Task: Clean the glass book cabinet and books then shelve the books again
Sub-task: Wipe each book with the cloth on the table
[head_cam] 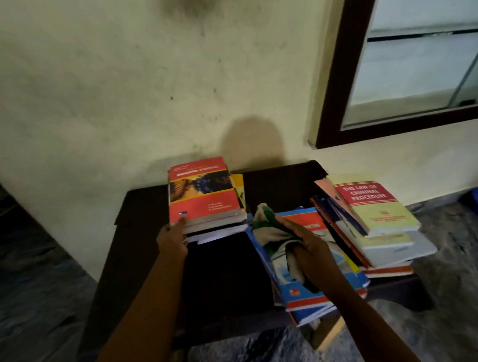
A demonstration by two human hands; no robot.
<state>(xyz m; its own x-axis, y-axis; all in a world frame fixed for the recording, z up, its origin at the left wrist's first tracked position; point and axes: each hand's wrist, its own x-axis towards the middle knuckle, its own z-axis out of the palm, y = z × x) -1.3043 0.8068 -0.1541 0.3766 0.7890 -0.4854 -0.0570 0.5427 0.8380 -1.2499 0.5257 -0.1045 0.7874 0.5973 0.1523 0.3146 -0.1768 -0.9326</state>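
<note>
Cabinet (409, 69): glass-fronted, dark frame, set in the wall at upper right; the shelves seen through the glass hold no books that I can make out

Table (223, 264): dark, low, against the wall, well apart from the cabinet; carries all the books in three piles

Right pile (383, 214): loosely fanned, a criminal-procedure title uppermost

Middle pile: blue book (301, 291) on top, overhanging the table's near edge

Left pile: red book (202, 193) on top, squared up at the back of the table

Cloth (271, 234): white and green, bunched, lying on the blue book

Right hand (310, 246): fingers closed round the cloth, pressing it on the blue cover

Left hand (171, 238): thumb on the red book's near corner, seemingly pinching it; fingers hidden below

Step in hand, by my reckoning: wiping books, with the red one just being set on or taken from its pile; shelving not yet begun

Next move calls for: a firm sweep across the blue cover, the pile steadied against sliding off the edge
</note>
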